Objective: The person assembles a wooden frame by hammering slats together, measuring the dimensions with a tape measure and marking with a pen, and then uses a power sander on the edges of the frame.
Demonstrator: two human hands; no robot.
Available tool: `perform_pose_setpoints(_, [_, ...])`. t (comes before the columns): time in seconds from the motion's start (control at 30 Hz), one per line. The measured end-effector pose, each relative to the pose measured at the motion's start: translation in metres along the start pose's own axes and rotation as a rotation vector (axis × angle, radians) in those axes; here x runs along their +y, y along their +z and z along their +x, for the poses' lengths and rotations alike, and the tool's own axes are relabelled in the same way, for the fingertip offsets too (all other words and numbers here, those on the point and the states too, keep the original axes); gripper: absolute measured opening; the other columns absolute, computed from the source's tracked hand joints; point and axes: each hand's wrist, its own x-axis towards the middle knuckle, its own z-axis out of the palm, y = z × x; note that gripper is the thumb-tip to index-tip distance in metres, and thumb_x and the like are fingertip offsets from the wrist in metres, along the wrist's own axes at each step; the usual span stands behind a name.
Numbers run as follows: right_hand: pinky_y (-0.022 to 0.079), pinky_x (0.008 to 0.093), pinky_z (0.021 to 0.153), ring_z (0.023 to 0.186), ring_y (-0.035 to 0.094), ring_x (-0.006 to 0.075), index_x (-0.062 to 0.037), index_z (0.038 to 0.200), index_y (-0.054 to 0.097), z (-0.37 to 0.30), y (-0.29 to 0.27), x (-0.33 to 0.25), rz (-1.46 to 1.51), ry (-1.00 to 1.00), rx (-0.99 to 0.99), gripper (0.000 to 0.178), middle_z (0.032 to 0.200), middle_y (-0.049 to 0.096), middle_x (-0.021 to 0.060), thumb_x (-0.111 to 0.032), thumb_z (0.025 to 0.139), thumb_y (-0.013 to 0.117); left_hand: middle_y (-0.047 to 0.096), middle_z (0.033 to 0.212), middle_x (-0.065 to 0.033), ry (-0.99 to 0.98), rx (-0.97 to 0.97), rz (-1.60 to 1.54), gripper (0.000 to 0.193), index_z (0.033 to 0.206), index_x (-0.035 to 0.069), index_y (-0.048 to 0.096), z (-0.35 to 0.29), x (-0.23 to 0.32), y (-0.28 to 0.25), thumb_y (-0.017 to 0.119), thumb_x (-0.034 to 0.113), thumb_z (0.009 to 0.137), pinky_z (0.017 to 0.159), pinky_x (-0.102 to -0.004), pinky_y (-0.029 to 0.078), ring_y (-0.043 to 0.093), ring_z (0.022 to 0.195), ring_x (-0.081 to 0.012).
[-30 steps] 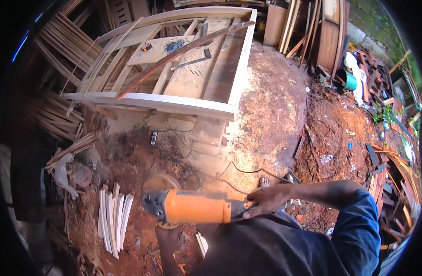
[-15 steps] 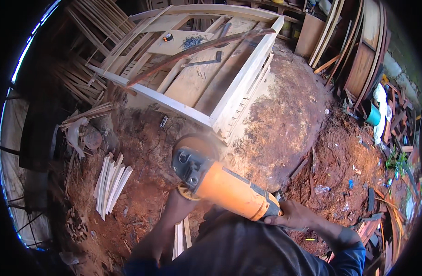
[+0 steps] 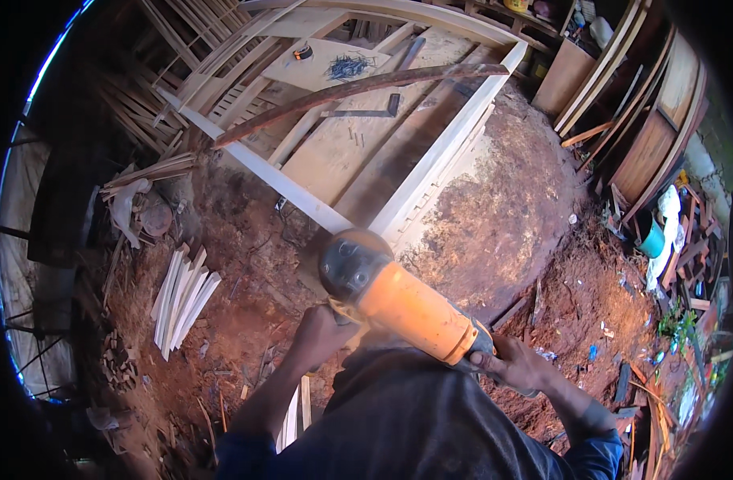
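Observation:
An angle grinder with an orange body and dark head lies slantwise in front of me. My left hand is closed around its side handle, just below the head. My right hand grips the dark rear end. The blurred disc at the head is at the near corner of a pale wooden frame; whether it touches the wood I cannot tell. A curved brown wooden strip lies across the frame. Within the frame are a board with a heap of dark nails, a tape measure and a try square.
A bundle of pale wood strips lies on the reddish, dusty ground at left. Long sticks lean at the far left. Panels and curved boards stand at right, near a green container and scrap wood.
The grinder's head has moved slightly right and turned, with its disc now by the frame's corner. My left hand has risen a little with it. The whole view has shifted somewhat.

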Motion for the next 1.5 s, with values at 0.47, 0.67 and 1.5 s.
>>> perform_pose_setpoints(0.47, [0.049,0.0288,0.050,0.054,0.060,0.0151,-0.0024,0.102,0.059,0.053,-0.196,0.046,0.204,0.115,0.317,0.076,0.069,0.061,0.0072,-0.076,0.090,0.050,0.075,0.084,-0.0168,0.269,0.410,0.273,0.012,0.083,0.005,0.075,0.225,0.184,0.062,0.068,0.015,0.080,0.073,-0.0402,0.059,0.074,0.080,-0.0290])
perform_pose_setpoints(0.67, [0.051,0.0300,0.049,0.055,0.062,0.0170,-0.0014,0.106,0.058,0.061,-0.211,0.032,0.135,0.098,0.179,0.076,0.070,0.062,0.0075,-0.075,0.091,0.049,0.072,0.082,-0.0167,0.125,0.285,0.326,0.013,0.086,0.003,0.070,0.200,0.160,0.059,0.068,0.015,0.080,0.071,-0.0443,0.056,0.072,0.082,-0.0327])
perform_pose_setpoints(1.5, [0.051,0.0303,0.059,0.069,0.063,0.0138,0.0032,0.113,0.059,0.099,-0.123,-0.020,-0.218,0.054,-0.233,0.084,0.081,0.066,0.0070,-0.076,0.087,0.055,0.067,0.068,-0.0143,-0.118,0.382,0.036,0.022,0.091,0.002,0.063,0.077,0.065,0.057,0.070,0.019,0.079,0.066,-0.0461,0.053,0.069,0.067,-0.0336])
